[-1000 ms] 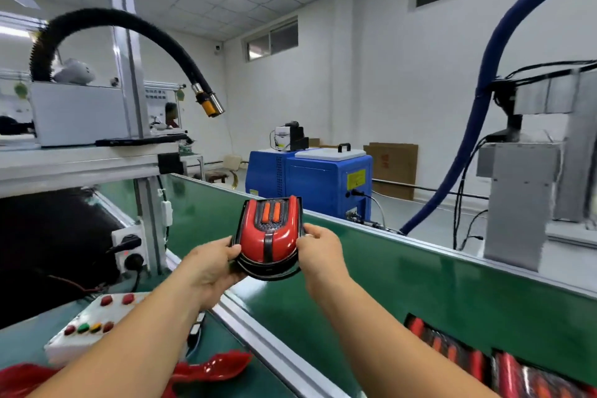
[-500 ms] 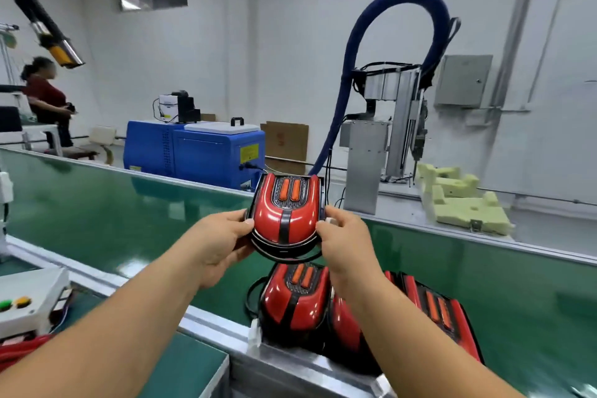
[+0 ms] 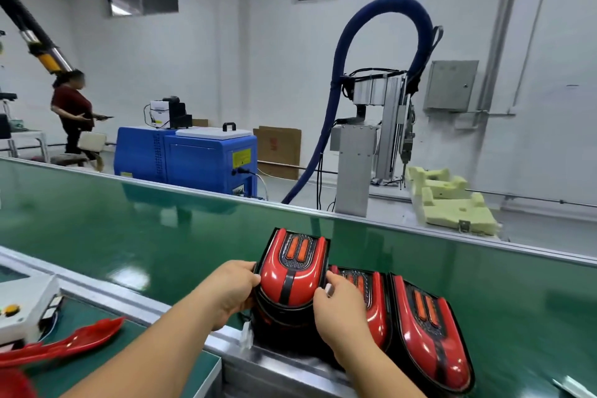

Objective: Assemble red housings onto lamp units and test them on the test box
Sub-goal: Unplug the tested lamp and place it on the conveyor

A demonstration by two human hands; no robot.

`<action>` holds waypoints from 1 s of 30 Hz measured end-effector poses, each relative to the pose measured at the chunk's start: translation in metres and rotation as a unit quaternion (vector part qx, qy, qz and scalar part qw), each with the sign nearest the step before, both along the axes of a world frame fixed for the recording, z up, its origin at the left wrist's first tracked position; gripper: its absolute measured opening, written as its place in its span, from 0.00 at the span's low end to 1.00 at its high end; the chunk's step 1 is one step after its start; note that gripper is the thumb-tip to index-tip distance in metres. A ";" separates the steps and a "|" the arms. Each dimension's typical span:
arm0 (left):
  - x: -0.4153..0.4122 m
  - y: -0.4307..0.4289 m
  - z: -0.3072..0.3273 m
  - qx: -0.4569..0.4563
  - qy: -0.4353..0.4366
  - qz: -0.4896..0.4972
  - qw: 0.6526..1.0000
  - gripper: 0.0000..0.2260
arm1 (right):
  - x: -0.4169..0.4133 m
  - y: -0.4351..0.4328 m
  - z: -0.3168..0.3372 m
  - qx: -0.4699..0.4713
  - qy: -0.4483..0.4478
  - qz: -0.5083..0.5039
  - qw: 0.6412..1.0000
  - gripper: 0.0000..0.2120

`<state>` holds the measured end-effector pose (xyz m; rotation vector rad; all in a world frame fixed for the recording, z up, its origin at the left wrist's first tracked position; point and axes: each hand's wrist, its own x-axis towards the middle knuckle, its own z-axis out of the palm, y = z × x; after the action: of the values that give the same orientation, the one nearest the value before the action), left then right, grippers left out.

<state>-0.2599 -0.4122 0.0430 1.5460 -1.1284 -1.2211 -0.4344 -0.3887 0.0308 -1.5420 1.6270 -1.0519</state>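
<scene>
I hold an assembled lamp unit (image 3: 292, 271), red housing with two orange lenses and a black rim, low over the near edge of the green conveyor belt (image 3: 129, 229). My left hand (image 3: 231, 292) grips its left side and my right hand (image 3: 342, 307) grips its right side. It sits on top of another lamp that is mostly hidden beneath it. Two more assembled lamps (image 3: 371, 304) (image 3: 429, 329) lie side by side on the belt just to the right. The white test box (image 3: 22, 307) with a yellow button stands at the left edge.
Loose red housings (image 3: 71, 342) lie on the green worktop at lower left. Behind the belt stand a blue machine (image 3: 187, 158), a grey fixture (image 3: 355, 168) with a blue hose, and pale foam blocks (image 3: 452, 203). A person (image 3: 72, 116) stands far left.
My view swung right along the belt. Both hands carried the lamp down from chest height until it came to rest on the lamps lying on the belt.
</scene>
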 end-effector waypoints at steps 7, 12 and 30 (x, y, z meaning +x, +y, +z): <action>-0.014 -0.011 0.006 -0.015 -0.177 -0.012 0.984 0.14 | -0.006 -0.008 0.001 -0.014 0.271 0.016 0.962 0.14; -0.022 -0.008 0.007 -0.018 -0.180 0.035 0.983 0.12 | -0.007 -0.015 -0.003 -0.013 0.261 0.013 0.965 0.09; -0.007 0.007 0.026 -0.095 -0.168 0.071 0.979 0.21 | 0.018 -0.007 0.037 -0.138 0.179 0.020 0.974 0.07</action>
<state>-0.2670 -0.4053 0.0693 1.6922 -1.2831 -0.7495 -0.4168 -0.3956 0.0676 -2.0372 1.7299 -1.0571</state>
